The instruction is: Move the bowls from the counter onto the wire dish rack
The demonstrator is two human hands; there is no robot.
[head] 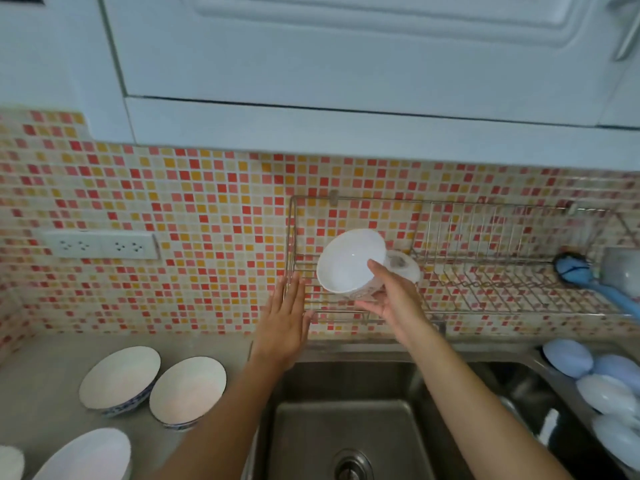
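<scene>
My right hand point(391, 299) grips a white bowl point(346, 261) by its rim and side, tilted on edge over the left end of the wire dish rack point(485, 289) on the tiled wall. Behind it a second white bowl point(403, 266) rests in the rack, partly hidden. My left hand point(285, 323) is flat and open, fingers spread, just left of the rack's corner, holding nothing. On the grey counter point(45, 382) at lower left stand two white bowls with blue patterns point(119, 379) point(187, 389), and two more white bowls point(86, 455) point(10, 462) at the frame's bottom edge.
A steel sink point(346, 427) lies directly below the rack, between my forearms. A blue brush point(588, 282) lies on the rack's right end. Several pale blue bowls point(602, 382) sit right of the sink. White cabinets point(346, 64) hang overhead; a wall socket point(100, 244) sits at left.
</scene>
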